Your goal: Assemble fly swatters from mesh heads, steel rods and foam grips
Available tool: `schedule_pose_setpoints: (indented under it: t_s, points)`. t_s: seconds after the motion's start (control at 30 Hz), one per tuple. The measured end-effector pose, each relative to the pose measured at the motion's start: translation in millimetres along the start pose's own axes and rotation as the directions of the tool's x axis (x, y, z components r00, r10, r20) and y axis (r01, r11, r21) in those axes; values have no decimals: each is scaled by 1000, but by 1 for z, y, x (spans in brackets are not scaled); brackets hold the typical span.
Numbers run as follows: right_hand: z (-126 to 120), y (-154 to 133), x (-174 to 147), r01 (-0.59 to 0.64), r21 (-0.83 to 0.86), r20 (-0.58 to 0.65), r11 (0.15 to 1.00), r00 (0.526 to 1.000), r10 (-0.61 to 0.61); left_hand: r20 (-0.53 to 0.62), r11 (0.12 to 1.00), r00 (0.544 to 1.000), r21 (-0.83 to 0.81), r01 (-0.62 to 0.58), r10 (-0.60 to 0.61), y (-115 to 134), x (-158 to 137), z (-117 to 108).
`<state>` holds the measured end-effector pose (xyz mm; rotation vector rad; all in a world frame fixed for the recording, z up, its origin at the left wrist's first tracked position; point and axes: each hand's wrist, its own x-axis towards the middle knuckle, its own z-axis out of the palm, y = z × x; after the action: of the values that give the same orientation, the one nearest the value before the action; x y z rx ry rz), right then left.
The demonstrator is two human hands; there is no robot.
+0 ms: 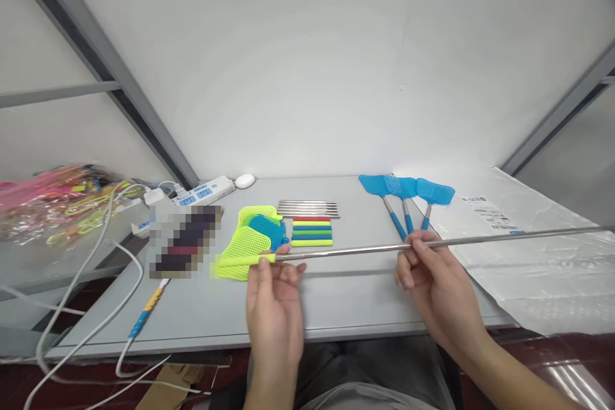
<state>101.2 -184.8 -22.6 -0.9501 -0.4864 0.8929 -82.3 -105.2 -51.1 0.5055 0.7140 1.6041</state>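
My left hand (276, 301) is closed around a yellow-green handle (247, 261), thumb on top. From this handle a long thin metal telescopic rod (355, 251) runs out to the right edge of the view. My right hand (439, 278) pinches the rod partway along, between thumb and fingers. Behind the handle lie loose fly swatter heads: yellow-green ones (243, 246) and a blue one (266, 230). Beyond my hands, coloured handle sleeves (312, 232) lie in a row below several short metal rods (307, 207). Blue fly swatters (406, 187) rest behind my right hand.
A power strip (204, 193) and a white oval object (245, 180) sit at the back left. A pixelated phone-like object (185, 243) with a white cable (139, 262) lies left. Plastic bags (62, 205) fill the far left; white wrapping (509, 230) covers the right side.
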Motion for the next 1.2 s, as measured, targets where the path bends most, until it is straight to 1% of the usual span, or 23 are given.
schedule_pose_setpoints:
  t_s: [0.07, 0.17, 0.23, 0.3, 0.37, 0.5, 0.6, 0.67, 0.7, 0.8, 0.9, 0.97, 1.07, 1.13, 1.2]
  points:
    - [32, -2, 9, 116, 84, -15, 990, 993, -115, 32, 1000, 999, -2, -17, 17, -1, -5, 14]
    - [70, 1, 13, 320, 203, -66, 925, 947, -313, 71, 996, 994, -2, -86, 86, 5, -13, 20]
    - [82, 10, 9, 405, 234, -141, 884, 914, -381, 103, 992, 987, 1, -126, 125, 10, -17, 15]
    - [81, 26, 3, 435, 219, -209, 873, 895, -394, 109, 988, 982, 6, -156, 155, 12, -18, 8]
    - [71, 44, -3, 413, 173, -214, 894, 902, -375, 78, 986, 983, -15, -164, 164, 11, -15, 0]
    - [38, 70, -16, 289, 91, -173, 953, 947, -270, 15, 991, 992, -58, -122, 123, 3, -1, -11]
    - [16, 77, -27, 169, 83, -135, 982, 978, -157, -26, 993, 994, -48, -110, 109, -4, 5, -16]
    - [5, 77, -33, 131, 102, -113, 986, 986, -120, -66, 989, 988, -38, -144, 142, -5, 6, -18]
    - [2, 76, -35, 134, 112, -112, 985, 986, -121, -84, 985, 982, -29, -169, 166, -4, 7, -19]
    - [-1, 72, -35, 151, 138, -151, 979, 980, -130, -129, 973, 966, -16, -230, 226, 0, 9, -19]
    - [2, 66, -29, 112, 185, -228, 976, 971, -68, -172, 966, 953, -17, -257, 251, 5, 12, -20]
    - [4, 64, -26, 86, 199, -251, 976, 967, -34, -183, 957, 941, 1, -289, 285, 8, 14, -21]
    - [5, 62, -24, 80, 187, -258, 979, 966, -30, -175, 925, 909, 55, -375, 379, 14, 17, -23]
    - [4, 63, -25, 88, 191, -269, 978, 963, -34, -144, 899, 888, 76, -431, 437, 16, 18, -25]
    - [2, 63, -24, 92, 203, -267, 975, 963, -35, -99, 894, 889, 76, -442, 448, 16, 17, -27]
